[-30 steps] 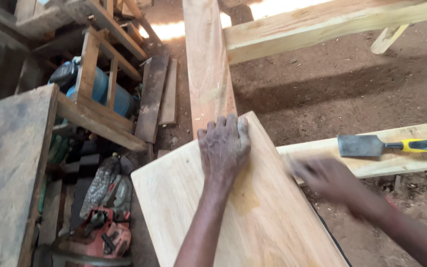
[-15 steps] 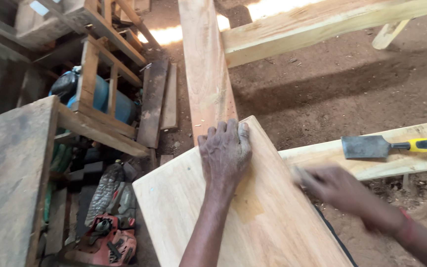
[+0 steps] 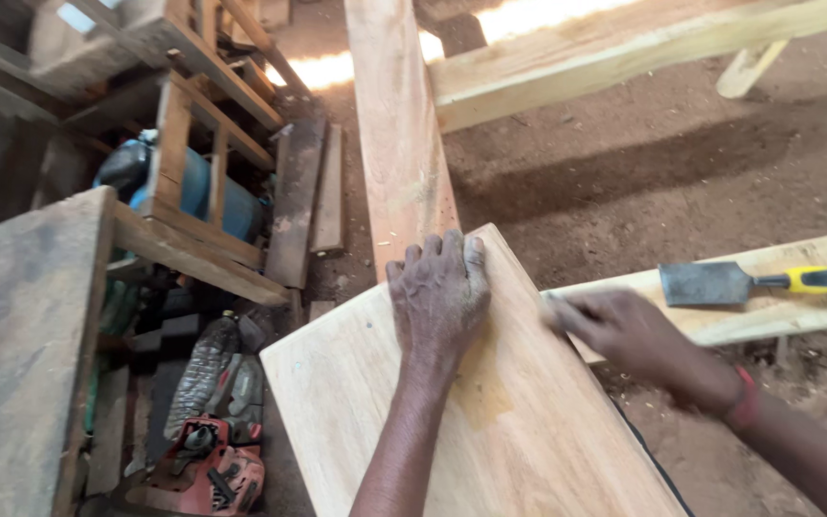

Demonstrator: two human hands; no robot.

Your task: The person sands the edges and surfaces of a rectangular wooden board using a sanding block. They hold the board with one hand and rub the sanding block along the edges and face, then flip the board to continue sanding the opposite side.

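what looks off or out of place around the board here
Little stands out. The chisel lies loose on a narrow plank, blade toward the right hand. The left hand rests flat on the wide board.

I see pale, smooth, matt wood in the near board (image 3: 356, 412) — at right a chisel (image 3: 768, 281) of dull grey metal with a glossy yellow-and-black plastic handle — over rough dirt floor (image 3: 643, 172).

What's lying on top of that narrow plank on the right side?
A wide-bladed chisel with a yellow and black handle lies flat on the narrow plank. The right hand covers the plank's near end, so anything there is hidden.
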